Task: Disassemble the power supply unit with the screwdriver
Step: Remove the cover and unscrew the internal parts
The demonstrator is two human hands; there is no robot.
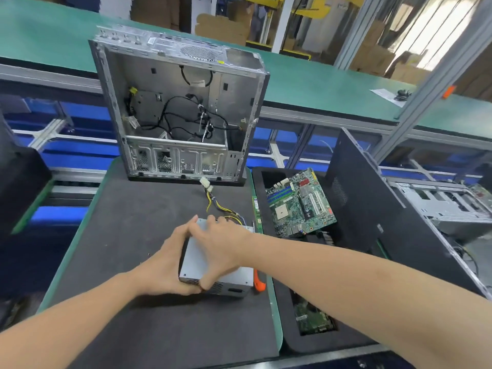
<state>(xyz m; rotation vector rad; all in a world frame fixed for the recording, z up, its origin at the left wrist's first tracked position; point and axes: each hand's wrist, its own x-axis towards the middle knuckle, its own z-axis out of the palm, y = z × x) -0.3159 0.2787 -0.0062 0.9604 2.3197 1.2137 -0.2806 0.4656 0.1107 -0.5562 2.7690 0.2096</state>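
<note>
A grey metal power supply unit lies on the dark mat in front of me. Its yellow and black cable bundle runs away from it, ending in a white connector near the case. My left hand grips the unit's left side and near corner. My right hand lies over its top, fingers curled round the far edge and thumb at the near face. An orange-handled screwdriver lies on the mat just right of the unit, partly hidden by it; neither hand touches it.
An emptied computer case stands open at the mat's far end, loose cables inside. Right of the mat, a black foam tray holds a green motherboard and another board. A dark side panel leans beyond, with a metal chassis further right.
</note>
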